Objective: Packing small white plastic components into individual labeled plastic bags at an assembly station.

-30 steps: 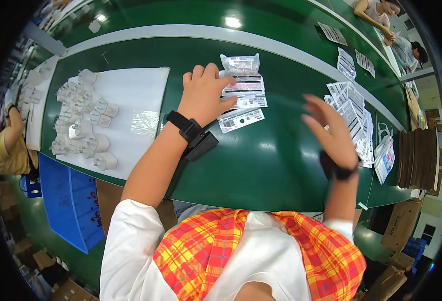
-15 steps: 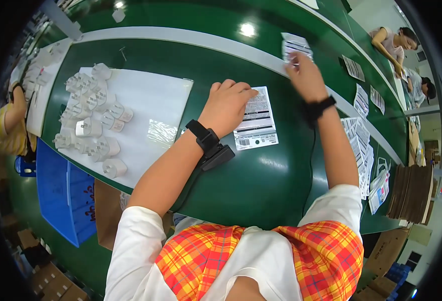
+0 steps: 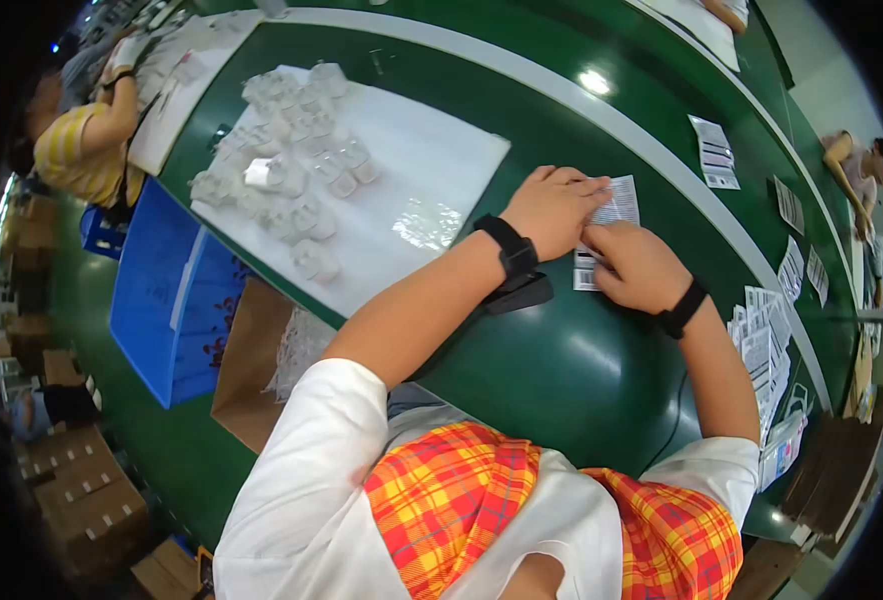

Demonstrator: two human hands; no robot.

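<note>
So from where I'm standing, the person at the green bench (image 3: 581, 370) has both hands down on one white printed sheet (image 3: 616, 205), which lies flat on the bench top just right of the big white mat (image 3: 441, 170). The left hand (image 3: 553, 208) is spread palm-down over the sheet's left side with fingers together, pressing it rather than gripping it. The right hand (image 3: 639, 266) is curled over the lower part, fingers bent onto the paper; can't tell if it's actually pinching an edge or just pushing down, since the knuckles hide the tips. Looks to me like a fold or a flatten-and-line-up step. If I were doing it, I'd keep the left palm planted so the sheet doesn't skate on that slick green surface, and let the right hand do the moving, running along the edge instead of jabbing at one spot, otherwise you get a crooked crease. Worth watching the black wrist device (image 3: 517, 290) hanging under the left forearm so it doesn't drag across anything. The clear plastic parts (image 3: 291, 160) are clustered on the mat's far left, well apart from the hands, with a little clear bag (image 3: 426, 222) lying nearer. More printed sheets (image 3: 766, 345) are stacked off to the right near the bench edge, and a blue bin (image 3: 156, 290) sits below on the left.
</note>
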